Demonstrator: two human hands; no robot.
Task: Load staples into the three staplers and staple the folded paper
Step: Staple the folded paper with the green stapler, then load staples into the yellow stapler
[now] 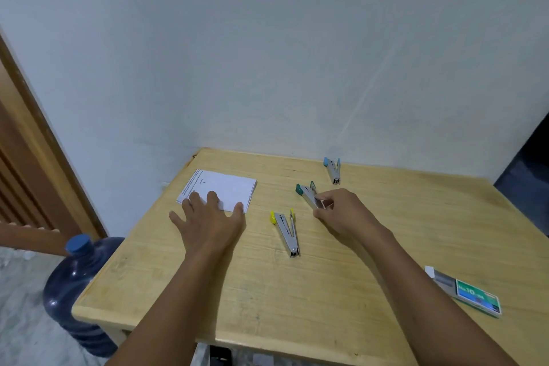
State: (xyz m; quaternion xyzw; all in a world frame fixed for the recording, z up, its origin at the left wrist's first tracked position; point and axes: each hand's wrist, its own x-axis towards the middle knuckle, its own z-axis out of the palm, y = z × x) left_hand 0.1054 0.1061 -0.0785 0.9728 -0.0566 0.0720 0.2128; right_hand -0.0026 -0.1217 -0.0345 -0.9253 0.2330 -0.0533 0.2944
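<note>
**Operator:** Nearest me, my two forearms (pixel 181 291) reach in over the table (pixel 297 300). My left hand (pixel 208 217) lies flat, digits spread, pressing the near edge of the folded paper (pixel 225 184) at the far-left corner. My right hand (pixel 341 211) has its fingers curled round the near end of the green stapler (pixel 306 192), mid-table.

**Desk:** How will it handle?

**Operator:** Light, stiff metal, I'd judge, hinged open in a V, so it could flop shut. I'd hold the lower arm near the hinge and keep clear of the nose. The paper looks thin and slides easily, hence the flat palm.

**Desk:** And the others?

**Operator:** The yellow stapler (pixel 286 232) lies between my hands and the blue stapler (pixel 334 169) by the wall, both open. The staple box (pixel 466 291) is near right, its tray partly out.

**Desk:** Anything you can't see?

**Operator:** My fingers cover the green one's near end. Whether any channel holds staples, I cannot tell.
</note>
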